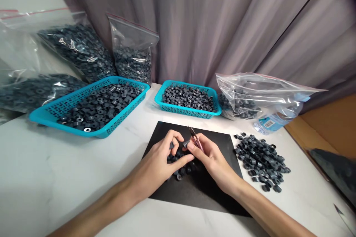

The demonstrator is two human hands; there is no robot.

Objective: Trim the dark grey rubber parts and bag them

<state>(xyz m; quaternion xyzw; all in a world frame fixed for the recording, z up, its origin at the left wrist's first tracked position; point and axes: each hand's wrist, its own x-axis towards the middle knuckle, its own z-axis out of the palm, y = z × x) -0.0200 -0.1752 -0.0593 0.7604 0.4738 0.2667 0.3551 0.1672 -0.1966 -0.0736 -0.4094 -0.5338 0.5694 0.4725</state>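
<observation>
My right hand point(211, 152) is closed around a slim pink-handled tool point(196, 139) with a dark pointed tip; its exact kind is unclear. A small grey tubular piece point(186, 143) sits at that hand's thumb and fingertips. My left hand point(164, 155) faces it with curled fingers, a dark grey piece point(171, 146) tucked among them. The left thumb reaches toward the right hand's fingertips. Beneath both hands, a small heap of dark grey rings point(179, 177) lies on a black mat point(205, 194), partly hidden by the fingers.
Right of the mat lies a pile of dark grey rings point(263, 159). Behind stand two blue baskets, a large one point(107, 131) and a smaller one point(189, 111), both filled with rings. Filled zip bags point(132, 50), another bag point(239, 100) and a plastic bottle point(275, 120) stand around.
</observation>
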